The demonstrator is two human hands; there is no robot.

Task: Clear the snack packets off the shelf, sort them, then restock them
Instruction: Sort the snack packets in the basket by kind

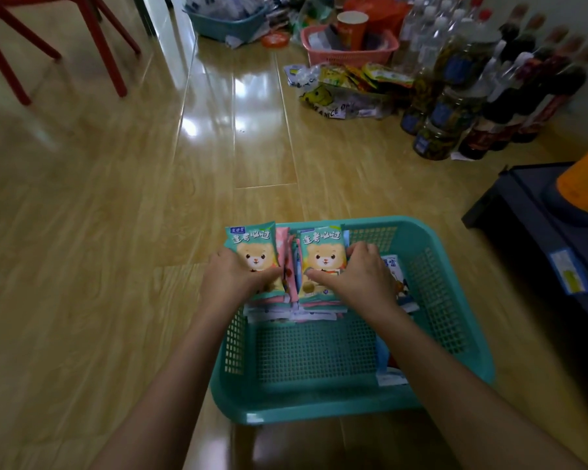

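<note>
A left hand grips one stack of bear-print snack packets, the right hand grips a second stack, both apparently inside a teal basket.

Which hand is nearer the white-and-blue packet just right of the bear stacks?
Right. The right hand, gripping the right bear stack, sits beside the white-and-blue packet; the left hand grips the left bear stack, farther off.

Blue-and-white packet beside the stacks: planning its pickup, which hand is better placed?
Likely right: the right hand, gripping the right stack, sits beside the blue-and-white packet; the left hand grips the left stack.
</note>
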